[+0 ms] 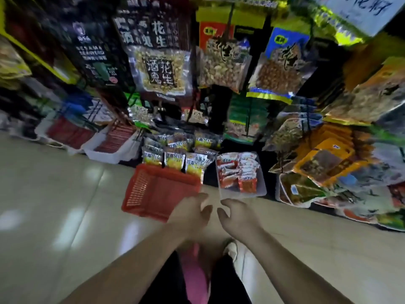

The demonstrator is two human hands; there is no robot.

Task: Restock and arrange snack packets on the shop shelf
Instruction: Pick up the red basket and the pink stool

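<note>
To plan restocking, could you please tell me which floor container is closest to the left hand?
The red slatted plastic basket: the left hand overlaps its near corner, while the clear tray of red packets sits farther right.

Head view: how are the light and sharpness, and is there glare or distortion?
In the head view, pale glare patches lie on the tiled floor; the far-left shelf is dark and smeared; the hanging peanut packet in the centre is sharpest; the wide lens leans the right-hand packets outward; the left hand and right hand look slightly soft.

dim, shadowed shelf | glare patches on floor [65, 194] | blurred, warped edges
</note>
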